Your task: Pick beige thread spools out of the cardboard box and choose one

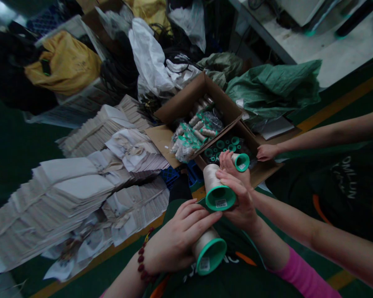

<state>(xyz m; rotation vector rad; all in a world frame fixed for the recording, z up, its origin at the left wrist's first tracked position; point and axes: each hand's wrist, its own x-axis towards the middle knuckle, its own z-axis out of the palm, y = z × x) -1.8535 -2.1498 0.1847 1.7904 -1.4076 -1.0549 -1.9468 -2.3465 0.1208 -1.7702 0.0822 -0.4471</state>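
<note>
My left hand (pixel 180 236), with a dark red bead bracelet at the wrist, is closed round a cone of pale thread (pixel 205 240) whose green base faces me. In my right hand (pixel 242 203), below a pink sleeve, is a second thread cone (pixel 211 178), also with its green end and a label toward me. Just beyond it a co-worker's hand (pixel 236 171) holds another thread cone (pixel 240 161). The co-worker's other hand (pixel 266 152) is at the right side of an open cardboard box (pixel 261 174) containing several green-ended cones.
Behind it stands another cardboard box (pixel 186 99) with bagged thread cones (pixel 192 132). Tied paper stacks (pixel 68 182) fill the left. A green sack (pixel 273 89) lies by a table (pixel 301 45). Yellow cloth (pixel 68 62) sits in a bin at the back left.
</note>
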